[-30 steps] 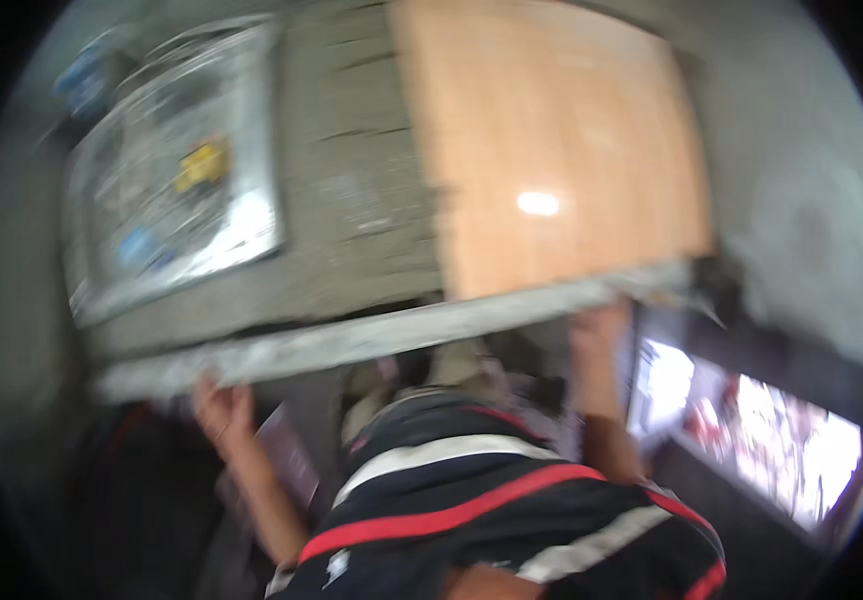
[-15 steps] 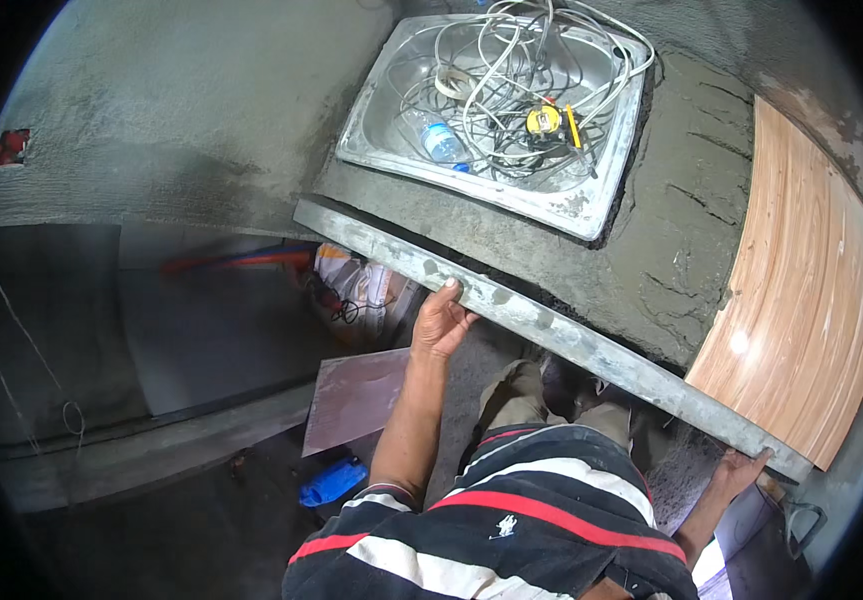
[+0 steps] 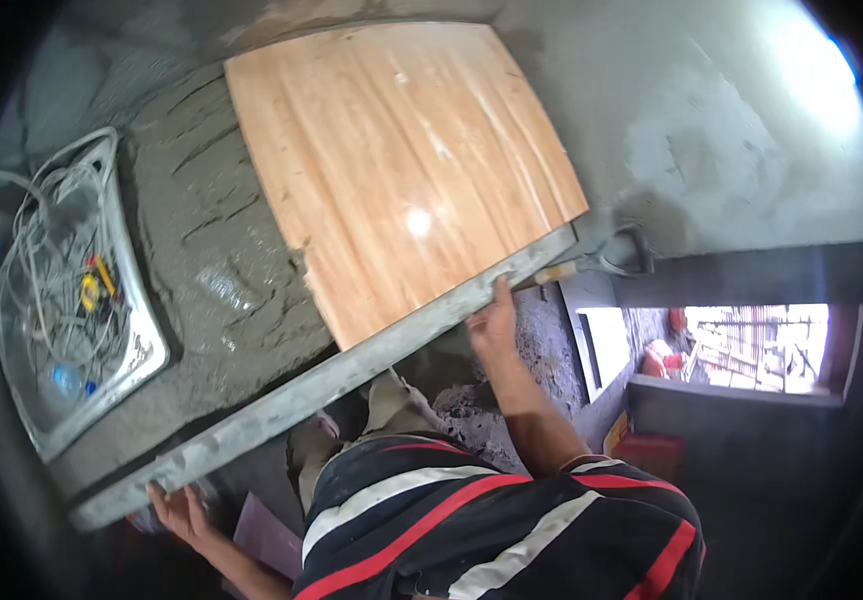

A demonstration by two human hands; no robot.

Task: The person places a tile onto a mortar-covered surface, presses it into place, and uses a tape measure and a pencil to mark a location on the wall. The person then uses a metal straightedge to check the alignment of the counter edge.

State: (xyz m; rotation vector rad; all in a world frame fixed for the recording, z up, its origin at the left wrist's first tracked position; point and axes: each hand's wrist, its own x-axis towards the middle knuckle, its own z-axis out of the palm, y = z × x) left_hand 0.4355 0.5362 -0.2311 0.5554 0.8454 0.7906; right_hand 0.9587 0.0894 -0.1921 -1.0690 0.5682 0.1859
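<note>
A long grey straightedge (image 3: 281, 405), smeared with cement, runs slantwise along the counter's front edge. My left hand (image 3: 179, 512) grips it near its lower left end, fingers curled on its near side. Toward the other end my right hand (image 3: 494, 318) holds it, thumb up against the near face, some fingers hidden below. Touching or very close to the bar is the front edge of a glossy wood-patterned tile (image 3: 401, 170). Left of the tile lies wet grey mortar (image 3: 221, 250) with ridges and grooves. The tile's left edge has a small chip.
A metal sink (image 3: 141, 345) at the left holds tangled pale cables, a yellow-and-black tool (image 3: 91, 293) and a plastic bottle (image 3: 67, 380). A trowel-like tool with a looped handle (image 3: 631, 250) sits by the bar's right end. A bright window opening (image 3: 751, 345) is at the right.
My view has swung right, so the sink now sits at the left and the tile in the middle. Both hands keep hold of the straightedge, still along the counter's front.
</note>
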